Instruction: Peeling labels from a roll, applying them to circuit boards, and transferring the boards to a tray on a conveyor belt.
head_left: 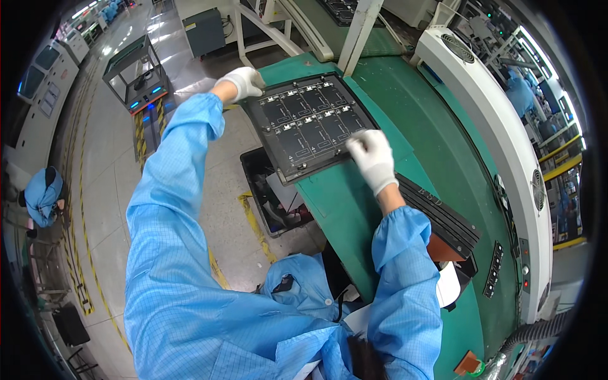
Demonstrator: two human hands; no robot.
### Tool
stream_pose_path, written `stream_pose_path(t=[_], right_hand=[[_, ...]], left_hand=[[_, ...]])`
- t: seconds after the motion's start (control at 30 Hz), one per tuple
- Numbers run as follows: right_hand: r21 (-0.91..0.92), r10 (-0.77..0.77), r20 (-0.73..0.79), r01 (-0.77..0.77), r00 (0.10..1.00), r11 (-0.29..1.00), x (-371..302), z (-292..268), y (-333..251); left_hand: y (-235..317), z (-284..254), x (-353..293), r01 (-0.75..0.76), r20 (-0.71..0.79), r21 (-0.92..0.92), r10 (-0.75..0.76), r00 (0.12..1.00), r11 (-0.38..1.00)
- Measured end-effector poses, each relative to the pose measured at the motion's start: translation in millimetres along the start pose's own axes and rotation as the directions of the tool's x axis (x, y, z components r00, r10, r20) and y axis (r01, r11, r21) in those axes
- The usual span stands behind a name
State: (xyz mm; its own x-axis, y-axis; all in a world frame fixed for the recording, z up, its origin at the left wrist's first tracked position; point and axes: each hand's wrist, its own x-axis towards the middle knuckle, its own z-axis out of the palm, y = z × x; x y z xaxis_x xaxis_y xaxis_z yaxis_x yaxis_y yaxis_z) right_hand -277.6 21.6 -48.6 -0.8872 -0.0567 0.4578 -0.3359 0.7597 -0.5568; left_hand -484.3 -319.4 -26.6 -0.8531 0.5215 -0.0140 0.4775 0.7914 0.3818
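Observation:
A black rectangular carrier frame (292, 170) lies tilted on the green bench mat, its left side reaching past the bench edge. Set in it are two rows of black circuit boards (297, 142) with white print and small silvery parts; small latches line the frame's rim. My left hand (239, 85), in a white glove, is at the frame's far left corner, fingers curled. My right hand (373, 158), also in a white glove, is at the frame's near right edge with thumb and fingers drawn together. Whatever lies between the fingers of either hand is hidden.
Right of my right forearm is a stack of dark slotted bars (440, 215). A dark bin (275, 231) with loose items stands below the bench edge. A long white machine housing (500, 126) curves along the right. A cart (136, 73) stands far left; a person in blue (43, 196) is at left.

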Motion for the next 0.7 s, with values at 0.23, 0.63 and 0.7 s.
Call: stream_pose_path(t=[0.23, 0.63, 0.7], right_hand=[[-0.404, 0.210, -0.021, -0.200, 0.978, 0.893, 14, 12, 22], [-0.520, 0.212, -0.035, -0.199, 0.977, 0.831, 26, 13, 15], [-0.617, 0.282, 0.071, -0.180, 0.957, 0.766, 35, -1, 7]], left_hand=[[36, 26, 52, -0.028, -0.101, 0.014, 0.029, 0.994, 1.000], [35, 15, 96, -0.107, 0.120, 0.200, 0.085, 0.989, 0.974], [56, 10, 102, -0.062, 0.189, 0.271, 0.010, 0.982, 0.960]])
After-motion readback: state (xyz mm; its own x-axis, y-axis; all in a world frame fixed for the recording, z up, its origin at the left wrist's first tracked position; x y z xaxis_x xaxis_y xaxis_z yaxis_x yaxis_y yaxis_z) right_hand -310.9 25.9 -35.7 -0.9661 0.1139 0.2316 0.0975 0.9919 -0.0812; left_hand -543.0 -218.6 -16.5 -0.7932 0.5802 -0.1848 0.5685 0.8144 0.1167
